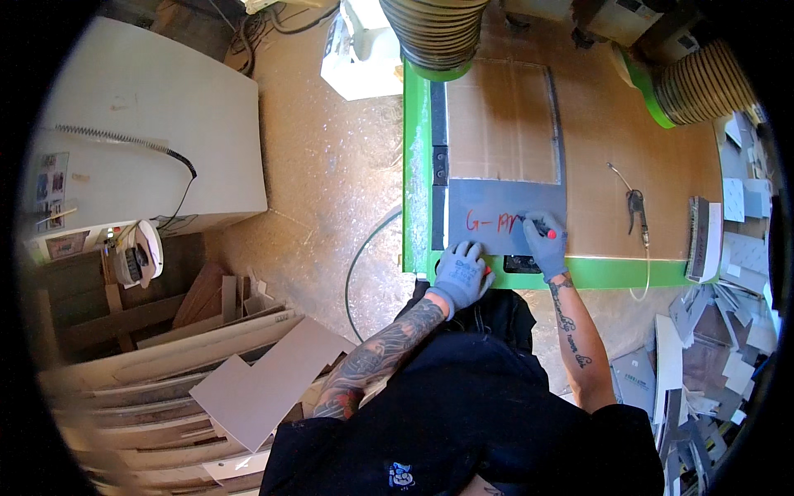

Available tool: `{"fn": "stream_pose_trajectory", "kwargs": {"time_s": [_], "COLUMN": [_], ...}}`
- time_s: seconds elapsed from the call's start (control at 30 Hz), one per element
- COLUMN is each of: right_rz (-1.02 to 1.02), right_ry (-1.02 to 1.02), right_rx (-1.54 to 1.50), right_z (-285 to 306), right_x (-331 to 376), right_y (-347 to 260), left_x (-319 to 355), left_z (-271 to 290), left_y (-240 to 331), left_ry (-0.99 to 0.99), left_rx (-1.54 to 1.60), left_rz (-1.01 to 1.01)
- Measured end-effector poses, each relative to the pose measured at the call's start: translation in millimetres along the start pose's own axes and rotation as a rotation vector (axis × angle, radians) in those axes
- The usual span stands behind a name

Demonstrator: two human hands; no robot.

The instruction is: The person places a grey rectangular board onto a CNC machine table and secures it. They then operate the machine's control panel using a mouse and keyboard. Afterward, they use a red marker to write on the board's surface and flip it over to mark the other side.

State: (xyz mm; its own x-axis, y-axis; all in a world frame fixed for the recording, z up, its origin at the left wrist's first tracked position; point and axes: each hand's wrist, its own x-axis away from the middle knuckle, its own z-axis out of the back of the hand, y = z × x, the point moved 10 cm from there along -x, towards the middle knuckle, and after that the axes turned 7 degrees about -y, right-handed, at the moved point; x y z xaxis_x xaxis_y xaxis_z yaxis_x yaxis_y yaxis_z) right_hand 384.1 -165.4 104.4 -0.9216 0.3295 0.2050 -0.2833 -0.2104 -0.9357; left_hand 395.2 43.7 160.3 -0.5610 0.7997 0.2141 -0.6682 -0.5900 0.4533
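Observation:
In the head view, a grey panel (500,198) lies on the machine table, with red handwritten marks across it. My right hand (543,244), in a grey glove, is closed around a marker with a red end (552,235) and rests on the panel at the right end of the marks. The marker's tip is hidden by the fingers. My left hand (461,274), gloved too, lies at the panel's lower left corner by the green edge, fingers apart. Something small and red (488,269) shows beside its thumb; I cannot tell what it is.
A brown sheet (496,124) lies beyond the panel. To the right, an air blow gun (635,211) rests on the brown tabletop (604,157). Ribbed hoses (434,37) hang over the far side. Stacked boards (165,397) stand at left; offcuts (719,355) pile up at right.

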Motion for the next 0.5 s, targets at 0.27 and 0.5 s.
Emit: {"fn": "stream_pose_trajectory", "kwargs": {"time_s": [0.27, 0.5], "right_rz": [0.034, 0.034], "right_ry": [-0.057, 0.046], "right_rx": [0.042, -0.090], "right_z": [-2, 17], "right_x": [2, 3], "right_y": [-10, 3], "left_x": [-2, -2], "left_z": [1, 1], "left_y": [0, 1], "left_ry": [0.018, -0.004], "left_rx": [-0.012, 0.023], "left_rz": [0.016, 0.018]}}
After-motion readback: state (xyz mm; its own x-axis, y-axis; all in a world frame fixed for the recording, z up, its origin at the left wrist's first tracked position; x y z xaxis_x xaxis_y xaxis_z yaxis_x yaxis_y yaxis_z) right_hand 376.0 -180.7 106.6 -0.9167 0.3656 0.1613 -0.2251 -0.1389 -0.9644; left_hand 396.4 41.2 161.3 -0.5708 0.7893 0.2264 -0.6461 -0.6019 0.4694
